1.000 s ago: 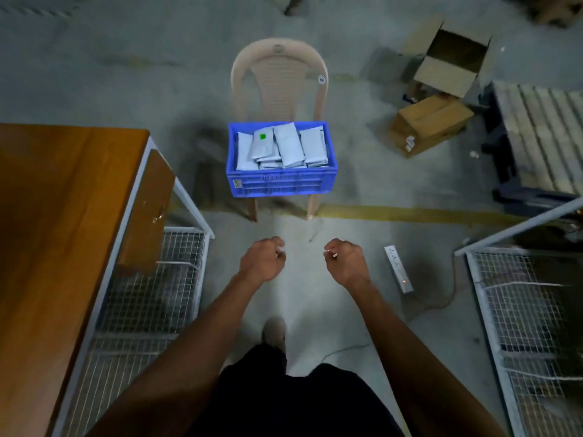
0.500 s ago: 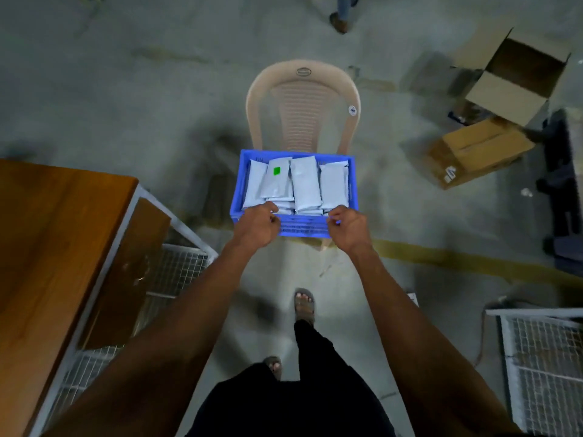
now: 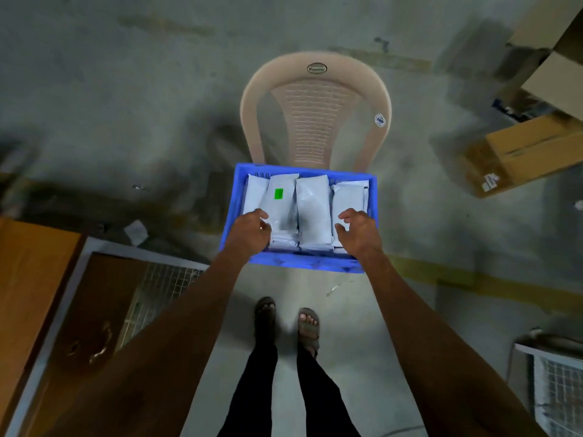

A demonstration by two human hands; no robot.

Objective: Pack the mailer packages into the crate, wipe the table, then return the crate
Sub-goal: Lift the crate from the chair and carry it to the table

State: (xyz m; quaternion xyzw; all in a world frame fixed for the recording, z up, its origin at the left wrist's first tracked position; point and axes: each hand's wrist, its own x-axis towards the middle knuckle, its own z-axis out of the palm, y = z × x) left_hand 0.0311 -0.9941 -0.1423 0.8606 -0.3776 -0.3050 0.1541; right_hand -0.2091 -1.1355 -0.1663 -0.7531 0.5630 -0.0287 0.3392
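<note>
While the blue plastic crate (image 3: 372, 197) of white mailer packages (image 3: 314, 209) sits on a beige plastic chair (image 3: 315, 99), both hands hover over it. Left hand (image 3: 250, 230) fingers loosely curled, right hand (image 3: 359, 230) fingers spread. Brown cardboard boxes (image 3: 523, 152) lie right; a wooden table (image 3: 28, 279) stands left.

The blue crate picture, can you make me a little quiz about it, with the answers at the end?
1. True or false: the blue crate rests on the chair.
2. Pick one. The small green sticker is on: A) a white mailer package, B) the cardboard box, C) the chair back.
3. Fill in the word: both hands are over the near side of the ____.

Key
1. True. The crate sits on the seat, in front of the chair back.
2. A. The mailer package with the sticker lies second from the left.
3. Crate. The left hand and right hand are there, fingers loosely curled; a firm grip cannot be seen.
</note>
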